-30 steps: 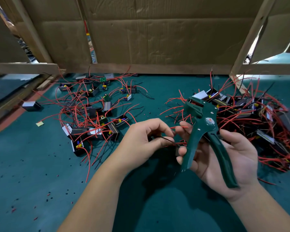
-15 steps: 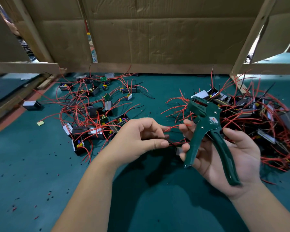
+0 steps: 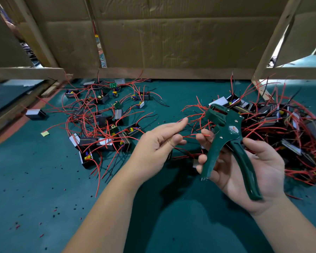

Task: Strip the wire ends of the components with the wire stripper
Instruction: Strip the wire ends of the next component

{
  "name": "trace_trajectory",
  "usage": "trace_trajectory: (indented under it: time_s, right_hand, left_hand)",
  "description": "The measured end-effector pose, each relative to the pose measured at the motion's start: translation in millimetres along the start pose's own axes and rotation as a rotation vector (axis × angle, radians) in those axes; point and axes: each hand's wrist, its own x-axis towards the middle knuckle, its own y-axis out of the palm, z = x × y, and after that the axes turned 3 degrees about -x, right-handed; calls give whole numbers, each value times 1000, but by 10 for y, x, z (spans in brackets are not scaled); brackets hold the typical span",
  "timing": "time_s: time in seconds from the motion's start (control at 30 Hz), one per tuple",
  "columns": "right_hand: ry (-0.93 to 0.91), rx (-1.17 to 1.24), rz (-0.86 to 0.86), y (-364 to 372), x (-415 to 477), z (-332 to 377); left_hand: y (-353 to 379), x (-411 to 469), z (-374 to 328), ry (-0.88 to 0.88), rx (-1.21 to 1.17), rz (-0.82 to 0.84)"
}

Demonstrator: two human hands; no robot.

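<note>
We see a teal counter [image 3: 35,189]. On its left lies a loose spread of wired components [image 3: 102,121], and on its right a denser heap [image 3: 281,125] of them. A grey box [image 3: 36,114] sits apart at the far left, with a yellow scrap [image 3: 45,133] near it. Red and black bits [image 3: 55,214] dot the near left.

The wire stripper [image 3: 224,125] is moulded in dark green plastic with a smooth, faintly glossy finish, and small bright metal rivets are set into its body. The tabletop [image 3: 35,179] is covered in a matt teal, cloth-like mat; the wires [image 3: 274,128] are sheathed in smooth red plastic and the components [image 3: 36,114] are cased in dull black plastic. Creased, matt brown cardboard [image 3: 171,33] is framed by pale, unfinished wood [image 3: 26,73].
</note>
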Motion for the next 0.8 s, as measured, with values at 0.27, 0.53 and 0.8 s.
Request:
trace_trajectory:
  time_s: [0.27,0.53,0.8]
  right_hand:
    - [7,-3,31,12,8,-15]
    - [3,-22,2,21,8,-23]
    - [19,-26,18,22,5,-28]
  left_hand:
    - [14,11,69,73,189,-80]
    - [-40,-24,50,133,346,41]
    - [22,-12,113,117,304,-104]
